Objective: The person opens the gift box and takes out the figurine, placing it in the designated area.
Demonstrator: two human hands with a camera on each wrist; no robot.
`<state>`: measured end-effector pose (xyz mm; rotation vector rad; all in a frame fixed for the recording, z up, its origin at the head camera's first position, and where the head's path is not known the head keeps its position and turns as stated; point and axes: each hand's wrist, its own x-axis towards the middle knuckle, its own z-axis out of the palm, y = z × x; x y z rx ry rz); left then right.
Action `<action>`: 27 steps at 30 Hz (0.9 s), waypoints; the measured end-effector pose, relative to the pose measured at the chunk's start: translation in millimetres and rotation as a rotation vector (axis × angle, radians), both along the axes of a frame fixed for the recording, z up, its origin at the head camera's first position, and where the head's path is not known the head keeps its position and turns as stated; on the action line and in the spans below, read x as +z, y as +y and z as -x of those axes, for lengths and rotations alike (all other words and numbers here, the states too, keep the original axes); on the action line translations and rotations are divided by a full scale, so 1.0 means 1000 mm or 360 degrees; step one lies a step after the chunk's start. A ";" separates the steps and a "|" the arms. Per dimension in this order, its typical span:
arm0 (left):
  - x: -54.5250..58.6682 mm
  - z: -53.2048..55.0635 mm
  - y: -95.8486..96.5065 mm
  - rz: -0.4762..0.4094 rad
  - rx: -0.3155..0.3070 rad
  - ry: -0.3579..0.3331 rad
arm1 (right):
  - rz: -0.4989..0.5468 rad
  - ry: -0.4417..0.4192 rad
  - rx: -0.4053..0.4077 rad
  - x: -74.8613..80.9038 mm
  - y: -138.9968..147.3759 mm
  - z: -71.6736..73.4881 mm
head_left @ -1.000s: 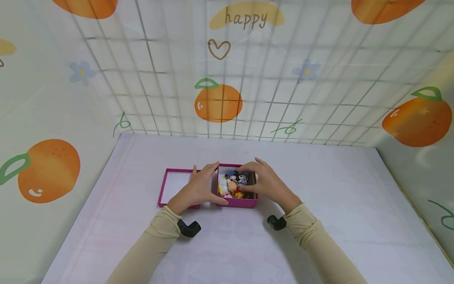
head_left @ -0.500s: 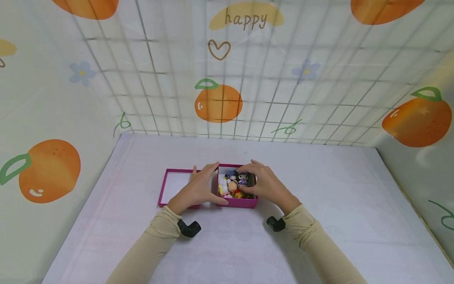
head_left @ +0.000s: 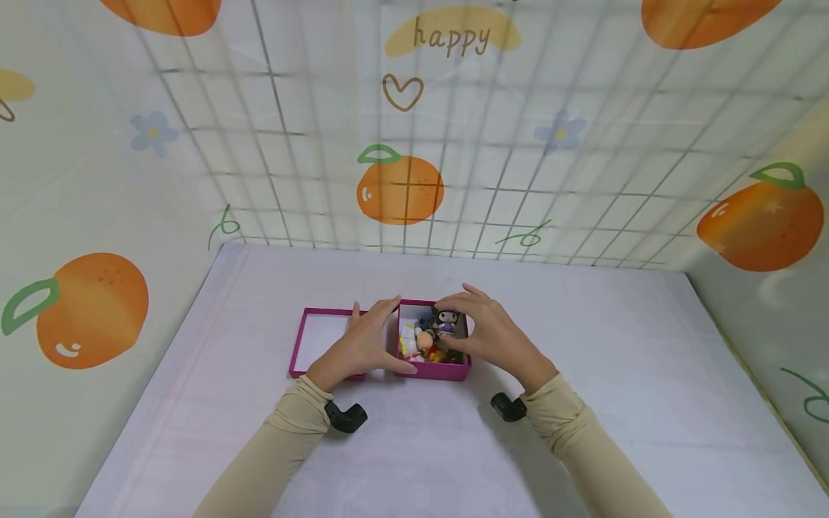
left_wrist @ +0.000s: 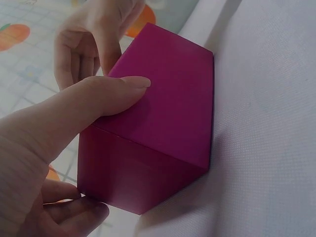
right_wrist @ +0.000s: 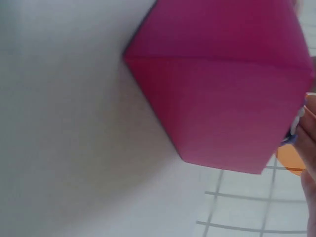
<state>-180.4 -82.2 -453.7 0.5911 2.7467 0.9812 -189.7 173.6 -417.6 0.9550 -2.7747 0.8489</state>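
My left hand (head_left: 363, 344) grips the magenta box (head_left: 434, 371) at its left end, the thumb across the front wall and fingers behind. In the left wrist view the thumb (left_wrist: 116, 94) lies flat on that wall. My right hand (head_left: 499, 338) reaches over the box's right side and pinches a small figurine (head_left: 447, 321) with a black hood, pale face and purple dress. The figurine stands upright at the box's back right, its head near rim level. Beside it lie other toy figurines (head_left: 424, 340), white, yellow, peach and red. In the right wrist view the box wall hides most of them.
A shallow magenta-edged lid (head_left: 320, 342) with a white inside lies left of the box, partly under my left hand. The white-covered table (head_left: 583, 338) ends at a back wall curtain (head_left: 479, 216) printed with oranges and a grid. Dark wrist cameras sit beneath both wrists.
My right hand has risen a little, bringing the black-hooded figurine higher and more upright in the box. The left hand has stayed in place.
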 end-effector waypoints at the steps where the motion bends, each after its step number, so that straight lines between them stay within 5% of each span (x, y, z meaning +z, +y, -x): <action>1: 0.000 0.000 0.000 0.0003 0.0001 -0.0004 | -0.0001 0.0009 0.0000 0.002 0.000 -0.001; 14: 0.001 -0.001 0.001 0.0010 0.0017 -0.0019 | 0.0086 0.0117 -0.0025 0.017 0.020 -0.011; 27: -0.002 0.000 0.000 -0.0005 0.0011 -0.0014 | 0.0095 0.0215 -0.0077 0.009 0.056 -0.016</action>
